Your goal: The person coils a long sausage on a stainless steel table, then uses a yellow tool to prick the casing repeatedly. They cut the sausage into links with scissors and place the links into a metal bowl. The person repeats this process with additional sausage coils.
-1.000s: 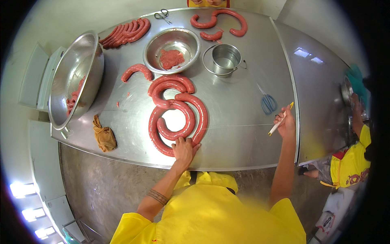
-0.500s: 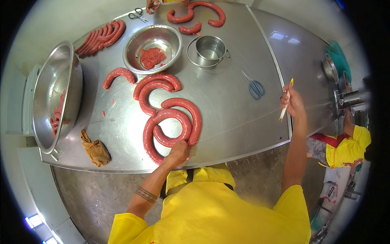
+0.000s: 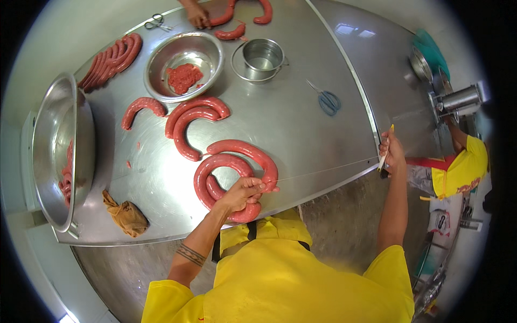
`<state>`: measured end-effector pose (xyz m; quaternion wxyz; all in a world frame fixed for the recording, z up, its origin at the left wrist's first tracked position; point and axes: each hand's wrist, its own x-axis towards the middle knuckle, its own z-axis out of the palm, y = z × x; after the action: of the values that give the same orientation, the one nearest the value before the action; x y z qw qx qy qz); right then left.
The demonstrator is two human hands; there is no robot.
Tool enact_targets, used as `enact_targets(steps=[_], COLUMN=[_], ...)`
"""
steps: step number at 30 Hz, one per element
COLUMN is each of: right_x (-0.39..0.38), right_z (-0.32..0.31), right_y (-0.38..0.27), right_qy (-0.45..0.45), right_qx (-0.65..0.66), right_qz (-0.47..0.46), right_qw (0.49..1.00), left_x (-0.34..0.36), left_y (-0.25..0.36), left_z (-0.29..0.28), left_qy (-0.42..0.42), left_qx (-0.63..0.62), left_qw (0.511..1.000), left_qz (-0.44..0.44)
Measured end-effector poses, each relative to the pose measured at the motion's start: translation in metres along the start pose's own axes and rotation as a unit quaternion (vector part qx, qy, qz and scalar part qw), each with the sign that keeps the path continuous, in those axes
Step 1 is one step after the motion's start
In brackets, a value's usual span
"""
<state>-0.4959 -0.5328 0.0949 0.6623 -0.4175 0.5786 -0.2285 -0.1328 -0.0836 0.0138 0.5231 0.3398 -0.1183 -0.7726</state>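
Observation:
My left hand [image 3: 245,195] is closed on the end of a long sausage coil [image 3: 202,183] near the table's front edge, lifting it slightly. A thin string [image 3: 323,169] stretches taut from there to my right hand [image 3: 391,148], whose fingers grip a white and yellow stick [image 3: 384,159] at the table's front right. Beyond the coil lie curved sausages [image 3: 183,129] and a single short length [image 3: 134,110]. Blue-handled scissors [image 3: 328,102] rest right of centre, away from both hands.
Behind are a bowl with minced meat [image 3: 183,78], a metal pail [image 3: 261,59] and more sausages [image 3: 107,62]. A large basin [image 3: 59,151] and brown cloth [image 3: 126,215] are left. A co-worker's hand [image 3: 199,16] touches sausages opposite. Another worker [image 3: 458,167] stands right, by metal equipment [image 3: 458,102].
My left hand has raised the sausage end slightly. My right hand has moved rightward, keeping the string drawn. The co-worker's hand opposite has reached in to the far sausages.

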Motion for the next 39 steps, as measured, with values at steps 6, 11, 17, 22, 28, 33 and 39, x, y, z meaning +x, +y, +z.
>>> enact_targets(steps=[6,11,17,22,28,33,39], right_x=[-0.062,-0.066,-0.02,0.0,-0.085,-0.151,-0.121], right_z=[-0.032,-0.026,0.014,0.011,-0.034,0.032,0.258], right_y=[0.007,0.01,0.001,0.004,0.075,0.147,0.143], right_qy=[0.045,0.025,-0.038,-0.065,-0.157,-0.365,-0.337], right_qx=[0.025,0.005,-0.026,-0.031,-0.187,-0.251,-0.432], right_qz=[-0.029,-0.05,-0.055,-0.036,0.293,0.281,-0.387], right_qw=[0.998,0.998,0.997,0.997,0.924,0.851,0.741], left_x=[0.0,-0.012,-0.011,-0.016,0.024,0.043,0.025], left_y=[-0.012,-0.024,-0.026,-0.024,-0.06,-0.062,-0.036], left_z=[0.015,0.045,0.039,0.017,0.036,0.056,0.064], left_qy=[-0.079,0.007,0.121,0.109,0.33,0.496,0.432], left_qx=[0.111,0.457,0.324,-0.063,-0.19,0.248,0.692], left_qw=[0.99,0.889,0.933,0.99,0.924,0.818,0.472], left_qz=[-0.038,-0.034,-0.101,-0.068,0.036,0.154,0.334])
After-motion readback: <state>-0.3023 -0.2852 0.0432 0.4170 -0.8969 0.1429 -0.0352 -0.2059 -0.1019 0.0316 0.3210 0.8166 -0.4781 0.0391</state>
